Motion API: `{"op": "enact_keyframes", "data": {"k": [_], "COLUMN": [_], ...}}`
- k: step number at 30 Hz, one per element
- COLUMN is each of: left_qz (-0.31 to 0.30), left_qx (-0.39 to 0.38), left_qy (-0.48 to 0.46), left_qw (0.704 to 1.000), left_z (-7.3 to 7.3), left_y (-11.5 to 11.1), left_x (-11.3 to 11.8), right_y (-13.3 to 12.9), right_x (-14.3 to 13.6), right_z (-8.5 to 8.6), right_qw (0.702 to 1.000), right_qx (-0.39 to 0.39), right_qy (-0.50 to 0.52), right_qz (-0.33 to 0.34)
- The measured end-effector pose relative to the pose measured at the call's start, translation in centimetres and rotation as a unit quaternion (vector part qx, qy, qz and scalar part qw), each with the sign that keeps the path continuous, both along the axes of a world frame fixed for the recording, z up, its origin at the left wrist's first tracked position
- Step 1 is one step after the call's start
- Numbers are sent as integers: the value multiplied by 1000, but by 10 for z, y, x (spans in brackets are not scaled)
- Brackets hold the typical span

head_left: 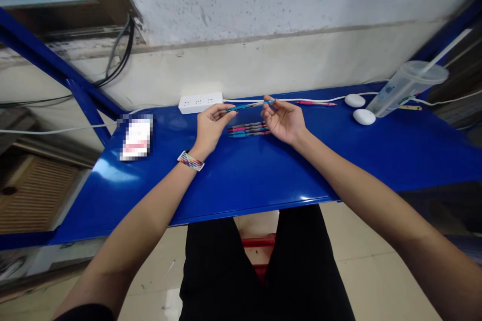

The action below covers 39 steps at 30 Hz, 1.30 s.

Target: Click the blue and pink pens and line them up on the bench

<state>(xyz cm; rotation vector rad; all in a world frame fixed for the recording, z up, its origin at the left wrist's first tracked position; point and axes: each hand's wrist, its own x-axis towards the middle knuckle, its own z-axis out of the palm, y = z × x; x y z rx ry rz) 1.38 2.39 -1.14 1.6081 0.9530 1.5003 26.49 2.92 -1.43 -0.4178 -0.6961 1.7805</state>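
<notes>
A blue pen [246,106] is held nearly level above the blue table. My left hand [212,128] pinches its left end between thumb and fingers. At the other end, the fingers of my right hand [284,119] are closed on the pen, palm turned up. Just below it, several pens [246,129] with pink, dark and blue parts lie side by side on the table, their right ends partly hidden by my right hand. A pink pen [316,104] lies apart, near the wall.
On the blue table [263,175] are a white power strip [199,103] with a cable, a blurred-out item [136,138] at left, two white rounded objects [364,117], and a clear cup [404,88] with a straw at right. Blue frame bars stand at both sides.
</notes>
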Motion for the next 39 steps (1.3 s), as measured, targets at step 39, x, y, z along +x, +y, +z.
{"op": "enact_keyframes", "data": {"k": [39], "left_qz": [6], "left_qx": [6], "left_qy": [18], "left_qw": [1000], "left_z": [0], "left_y": [0], "left_x": [5], "right_y": [2], "right_x": [0], "right_z": [-3], "right_qw": [1000], "right_qx": [6], "right_qy": [11], "right_qz": [-9]}}
